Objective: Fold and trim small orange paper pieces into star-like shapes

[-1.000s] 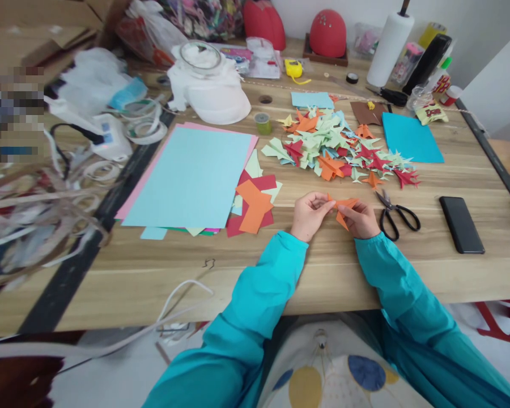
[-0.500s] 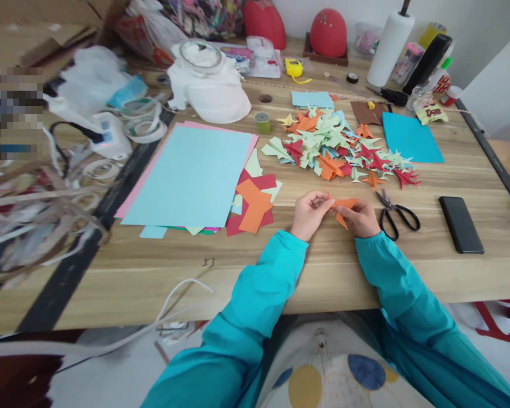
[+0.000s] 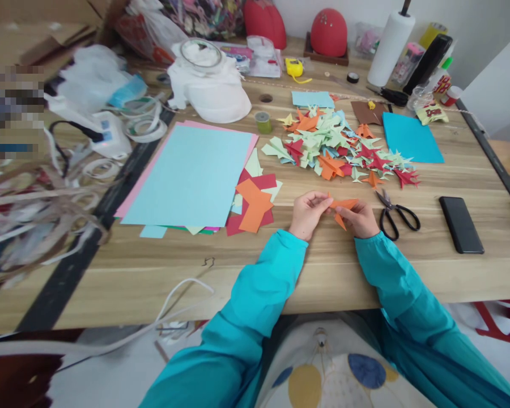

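Both hands pinch one small folded orange paper piece (image 3: 342, 205) just above the wooden table (image 3: 314, 266). My left hand (image 3: 308, 214) grips its left end with closed fingers. My right hand (image 3: 360, 219) holds its right side, fingers curled. Behind them lies a heap of folded paper shapes (image 3: 338, 146) in green, red, orange and blue. Black scissors (image 3: 394, 212) rest just right of my right hand. To the left sit loose orange and red paper squares (image 3: 255, 205) beside a stack of large light-blue and pink sheets (image 3: 191, 173).
A black phone (image 3: 461, 224) lies at the right. A blue sheet (image 3: 410, 137) sits at the back right, a paper towel roll (image 3: 390, 48) behind it. A white cap with a jar (image 3: 208, 85), tape rolls (image 3: 147, 127) and bags crowd the back left. A white cord (image 3: 182, 294) hangs off the front edge.
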The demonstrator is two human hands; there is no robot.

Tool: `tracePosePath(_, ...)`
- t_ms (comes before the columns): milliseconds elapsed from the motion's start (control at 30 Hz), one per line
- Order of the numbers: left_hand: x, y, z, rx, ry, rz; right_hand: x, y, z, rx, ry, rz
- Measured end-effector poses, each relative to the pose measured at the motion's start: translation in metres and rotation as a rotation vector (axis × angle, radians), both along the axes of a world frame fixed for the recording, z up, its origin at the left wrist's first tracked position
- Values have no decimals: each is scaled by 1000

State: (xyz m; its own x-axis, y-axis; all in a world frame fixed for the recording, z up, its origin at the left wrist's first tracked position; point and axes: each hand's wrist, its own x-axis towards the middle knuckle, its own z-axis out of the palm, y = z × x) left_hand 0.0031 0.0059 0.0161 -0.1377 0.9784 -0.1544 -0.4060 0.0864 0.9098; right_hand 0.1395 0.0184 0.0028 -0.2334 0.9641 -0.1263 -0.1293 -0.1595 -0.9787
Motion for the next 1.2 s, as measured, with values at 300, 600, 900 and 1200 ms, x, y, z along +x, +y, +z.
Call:
tracePosePath(300, 0, 0, 2, -57, -120, -92, 0, -1, 3, 39, -20, -26)
tracePosePath(600, -1, 1, -2, 21, -27, -73, 0, 0, -3, 19, 61, 16)
tracePosePath(900, -2, 0, 0, 37, 9, -56, 0, 1, -3, -31, 102, 45)
tracePosePath(1200, -3, 0, 3, -51, -142, -193, 3, 1, 0, 13, 102, 91)
